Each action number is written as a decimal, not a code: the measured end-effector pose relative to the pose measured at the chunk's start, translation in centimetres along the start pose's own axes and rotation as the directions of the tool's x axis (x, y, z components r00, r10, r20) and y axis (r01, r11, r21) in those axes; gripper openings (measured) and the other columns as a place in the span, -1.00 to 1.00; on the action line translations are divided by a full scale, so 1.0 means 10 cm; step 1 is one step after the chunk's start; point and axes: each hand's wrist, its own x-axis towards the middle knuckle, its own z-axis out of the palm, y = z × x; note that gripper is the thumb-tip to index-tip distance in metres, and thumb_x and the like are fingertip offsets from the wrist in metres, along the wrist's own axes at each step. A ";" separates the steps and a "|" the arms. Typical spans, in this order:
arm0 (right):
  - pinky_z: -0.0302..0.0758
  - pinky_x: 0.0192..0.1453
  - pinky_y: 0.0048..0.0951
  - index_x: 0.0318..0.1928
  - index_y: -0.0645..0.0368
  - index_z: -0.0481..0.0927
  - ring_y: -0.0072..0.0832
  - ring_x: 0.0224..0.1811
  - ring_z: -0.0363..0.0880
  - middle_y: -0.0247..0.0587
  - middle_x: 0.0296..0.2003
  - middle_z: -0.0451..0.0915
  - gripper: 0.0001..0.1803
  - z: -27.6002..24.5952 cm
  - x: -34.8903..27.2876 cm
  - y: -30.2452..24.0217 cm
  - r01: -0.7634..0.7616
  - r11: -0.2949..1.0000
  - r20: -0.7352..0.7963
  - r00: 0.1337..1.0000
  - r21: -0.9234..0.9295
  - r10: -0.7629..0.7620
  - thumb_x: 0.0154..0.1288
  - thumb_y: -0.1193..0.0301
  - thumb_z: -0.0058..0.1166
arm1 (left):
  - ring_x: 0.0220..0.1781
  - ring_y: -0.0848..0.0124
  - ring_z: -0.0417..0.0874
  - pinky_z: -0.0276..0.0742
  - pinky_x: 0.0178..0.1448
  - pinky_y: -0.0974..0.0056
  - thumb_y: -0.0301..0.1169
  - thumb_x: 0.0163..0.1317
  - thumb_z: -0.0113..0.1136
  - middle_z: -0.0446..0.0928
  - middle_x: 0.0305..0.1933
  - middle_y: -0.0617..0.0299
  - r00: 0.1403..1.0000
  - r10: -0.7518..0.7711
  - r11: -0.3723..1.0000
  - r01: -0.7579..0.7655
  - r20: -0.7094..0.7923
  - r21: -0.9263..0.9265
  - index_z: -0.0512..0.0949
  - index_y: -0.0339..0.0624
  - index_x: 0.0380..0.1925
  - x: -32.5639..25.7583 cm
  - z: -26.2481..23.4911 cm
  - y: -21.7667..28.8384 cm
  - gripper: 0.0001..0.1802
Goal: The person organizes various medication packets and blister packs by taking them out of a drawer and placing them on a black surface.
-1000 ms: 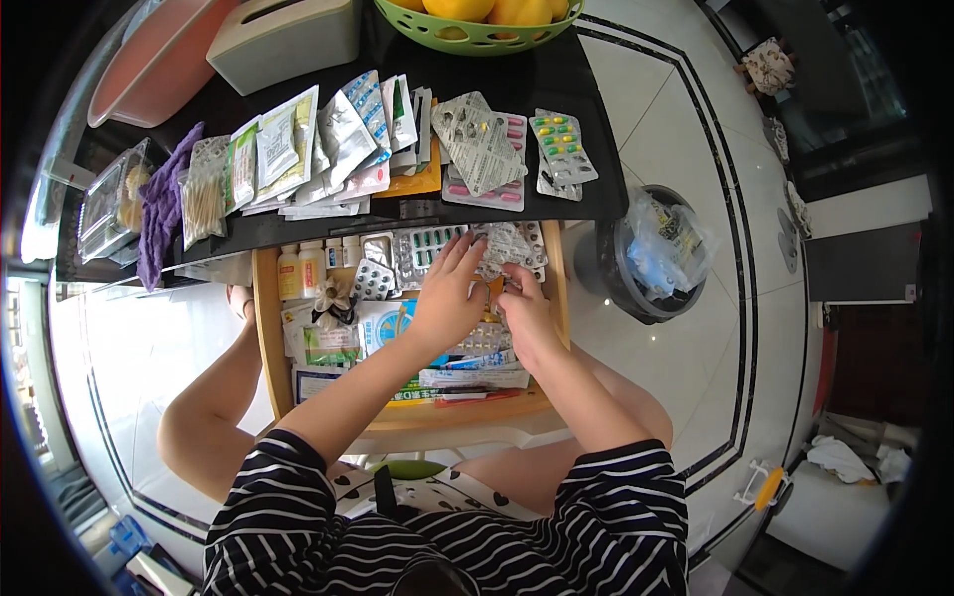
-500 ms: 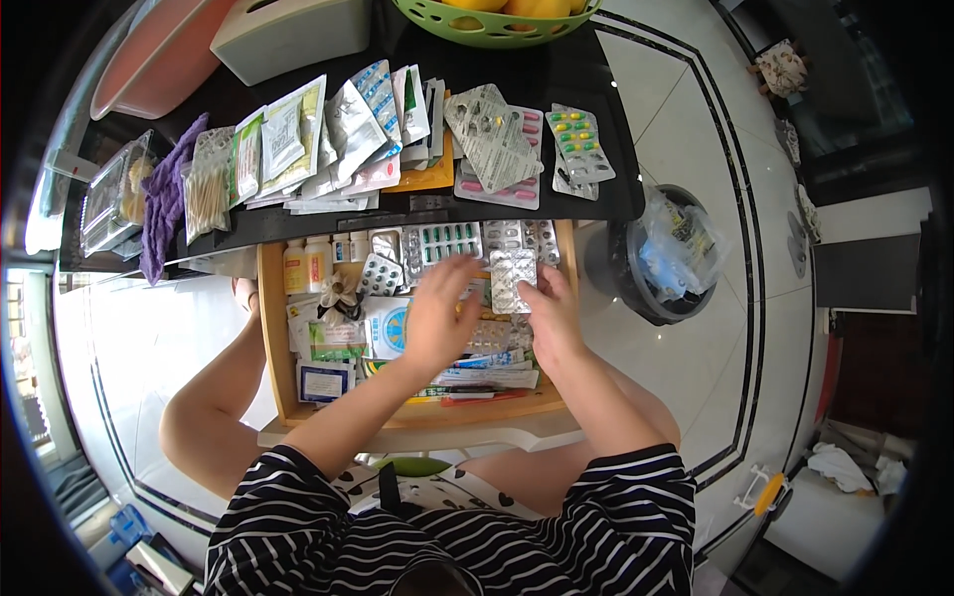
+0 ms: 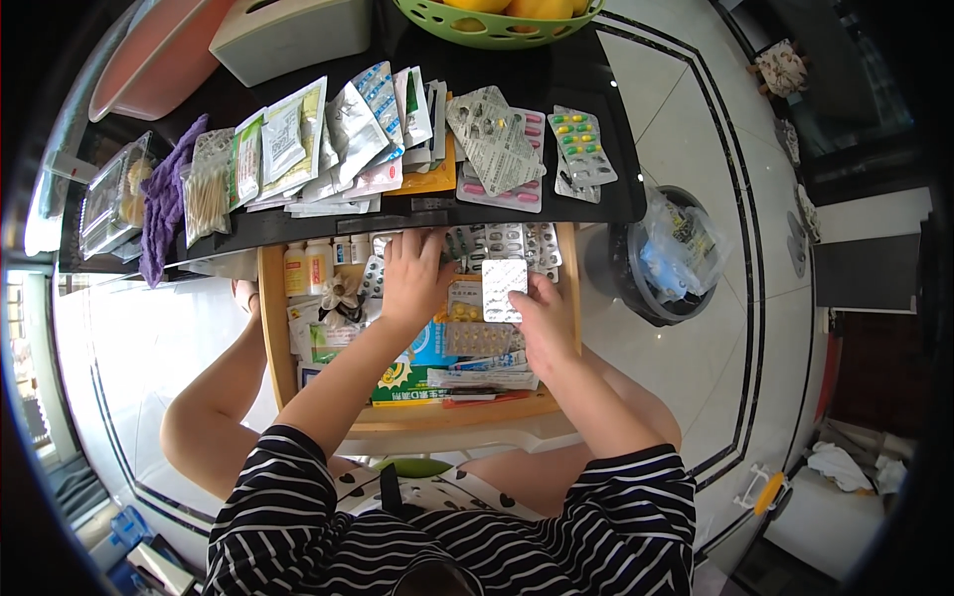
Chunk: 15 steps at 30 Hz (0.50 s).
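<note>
Clearly, the right hand (image 3: 549,320) is grasping a flat blister pack (image 3: 505,291), its thumb pressing on the pale silver foil, a rounded rectangle showing rows of small shapes. The pack is hanging above the right half of the wooden drawer (image 3: 475,415). The left hand (image 3: 415,278) is lying palm down near the drawer's rear edge, fingers curving over other packs; I cannot tell whether they are gripping anything. Beside its fingertips, a pack of dark green capsules (image 3: 459,241) is showing through clear plastic. Between the hands, a ridged sheet of yellow capsules (image 3: 467,311) is lying flat.

The drawer's side walls are bounding the work left and right, and the black, glossy desk (image 3: 556,72) is overhanging its rear edge, leaving the left fingertips close under that lip. Room is opening upward between the hands, while a green carton (image 3: 412,385) is filling the front of the drawer between the forearms.

Smooth plastic bottles (image 3: 307,266) are standing in the rear left corner, with a cloth bow (image 3: 341,295) just in front. Along the desk's front edge, crinkled sachets (image 3: 298,149), a purple cloth (image 3: 171,189) and a foil stack (image 3: 497,139) are crowding the surface. Beyond the desk's right corner, a dark bin (image 3: 636,288) is standing on the floor, holding crumpled plastic.
</note>
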 end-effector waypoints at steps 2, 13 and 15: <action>0.31 0.14 -0.44 0.10 0.27 0.34 -0.48 -0.02 0.43 -0.21 -0.06 0.48 -0.61 0.02 -0.03 -0.04 0.002 1.000 -0.015 1.000 0.010 -0.002 0.25 0.54 -0.01 | -0.14 0.04 0.45 0.39 0.00 0.08 -0.45 0.05 0.28 0.42 -0.11 0.03 1.000 -0.030 0.995 0.030 0.003 -0.099 0.40 -0.17 0.06 -0.08 -0.03 -0.06 -0.48; 0.38 -0.02 -0.56 0.11 0.19 0.36 -0.63 -0.06 0.43 -0.34 -0.06 0.49 -0.66 0.20 -0.40 -0.20 0.004 0.987 0.230 0.972 0.158 -0.041 0.33 0.56 -0.09 | -0.16 0.56 0.40 0.39 -0.10 0.45 -0.45 0.35 0.07 0.39 -0.15 0.26 0.738 -0.514 0.063 0.540 0.437 -0.839 0.25 -0.25 -0.04 -0.33 -0.23 0.56 -0.72; 0.39 -0.03 -0.53 0.12 0.13 0.36 -0.64 -0.06 0.44 -0.38 -0.06 0.49 -0.68 0.21 -0.44 -0.20 0.035 0.989 0.261 0.963 0.143 -0.072 0.36 0.53 -0.10 | -0.14 0.58 0.40 0.38 -0.11 0.48 -0.43 0.37 0.04 0.37 -0.08 0.25 0.718 -0.515 -0.047 0.521 0.467 -0.853 0.20 -0.23 0.01 -0.32 -0.27 0.64 -0.69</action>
